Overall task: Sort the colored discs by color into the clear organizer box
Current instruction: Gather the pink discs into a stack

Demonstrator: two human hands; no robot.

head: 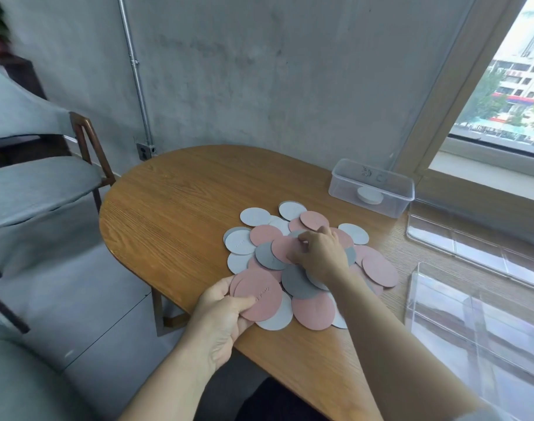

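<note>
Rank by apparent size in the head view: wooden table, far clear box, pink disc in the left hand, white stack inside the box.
1. wooden table
2. clear box
3. pink disc
4. white stack
The stack sits farther from the camera, so its true size against the disc is unsure.

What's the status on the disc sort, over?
Left hand grips pink stack. Right hand pinches pink disc on the pile. Clear box holds white discs only. Nothing blocking.

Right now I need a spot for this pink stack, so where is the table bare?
Bare wood lies left of the disc pile out to the table's rounded edge, and behind the pile beside the clear box. Crowded: the pile itself and the right side, taken by clear trays.
</note>
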